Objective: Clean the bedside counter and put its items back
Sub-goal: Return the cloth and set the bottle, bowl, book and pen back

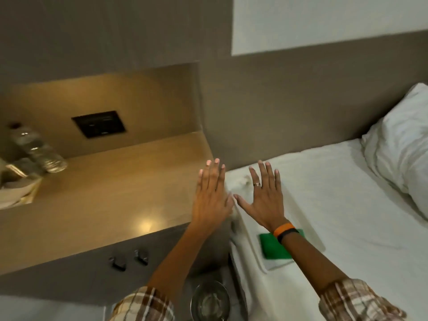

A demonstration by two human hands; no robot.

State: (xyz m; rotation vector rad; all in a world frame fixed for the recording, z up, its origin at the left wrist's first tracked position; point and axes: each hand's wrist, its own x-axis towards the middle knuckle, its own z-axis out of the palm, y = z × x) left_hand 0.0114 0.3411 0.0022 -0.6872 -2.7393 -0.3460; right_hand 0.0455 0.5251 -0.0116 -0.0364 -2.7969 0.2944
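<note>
The person holds both hands out flat, with the fingers stretched and spread, and neither hand holds anything. The left hand (212, 195) is over the right edge of the bedside counter (111, 195), and the right hand (266, 195) is just beside it, over the white bed sheet (347, 205). The right hand wears a ring, and its wrist has an orange band and a black band. Both sleeves are plaid.

The wooden top of the counter is mostly bare. At its far left side stand two clear water bottles (37, 149), next to some white items that are too blurred to name. A dark switch panel (99, 123) sits in the back wall of the niche.

A green cloth (273, 247) lies on the bed, partly under the right forearm. A pillow (403, 149) lies at the right.
</note>
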